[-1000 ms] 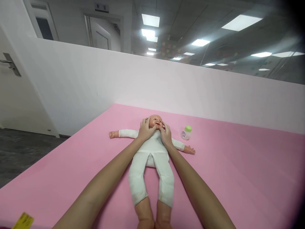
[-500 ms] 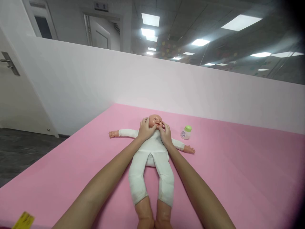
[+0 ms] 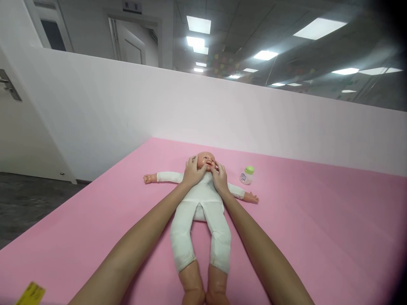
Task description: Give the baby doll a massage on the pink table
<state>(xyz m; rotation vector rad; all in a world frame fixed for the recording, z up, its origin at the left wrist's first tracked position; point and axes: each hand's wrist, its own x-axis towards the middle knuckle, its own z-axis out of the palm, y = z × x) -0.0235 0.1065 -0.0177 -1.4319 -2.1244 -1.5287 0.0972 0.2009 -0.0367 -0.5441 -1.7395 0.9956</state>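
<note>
A baby doll (image 3: 201,212) in a white body suit lies on its back on the pink mat (image 3: 318,237), arms spread, feet toward me. My left hand (image 3: 191,173) cups the left side of the doll's head, thumb on the cheek. My right hand (image 3: 219,178) rests on the other side, fingers at the cheek and chin. Both hands touch the doll's face (image 3: 206,161) and part of it is hidden by them.
A small white bottle with a green cap (image 3: 247,175) stands on the mat to the right of the doll's head. A white partition wall (image 3: 222,114) runs behind the mat. A yellow tag (image 3: 30,294) lies at the near left corner. Dark floor (image 3: 28,203) lies to the left.
My thumbs have slid a little inward over the doll's cheeks toward the mouth. The view has shifted slightly; the doll and bottle stay where they were.
</note>
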